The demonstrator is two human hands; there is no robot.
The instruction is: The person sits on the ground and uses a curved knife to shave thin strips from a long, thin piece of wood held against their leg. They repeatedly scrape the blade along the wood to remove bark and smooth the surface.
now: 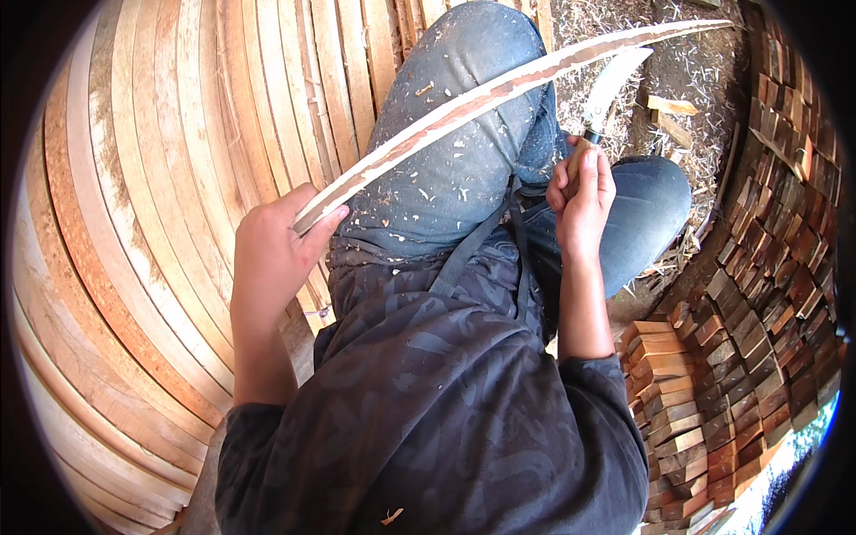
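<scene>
My left hand [283, 234] is closed round the near end of a long, thin wooden strip [464, 109]. The strip slants up across my raised knee toward the far right; its edges are pale, with a brown band of bark or darker wood along the middle. To the right, my right hand [584, 189] grips the wooden handle of a knife [610, 89]. Its broad, curved blade points up and away, just below the strip and apart from it. Small shavings lie on my jeans [428, 169].
Long wooden boards [169, 178] lie side by side on the left. Stacked cut wood blocks [740, 357] rise on the right. Shavings [704, 89] cover the ground at the far right, with a loose wood offcut [672, 106] among them.
</scene>
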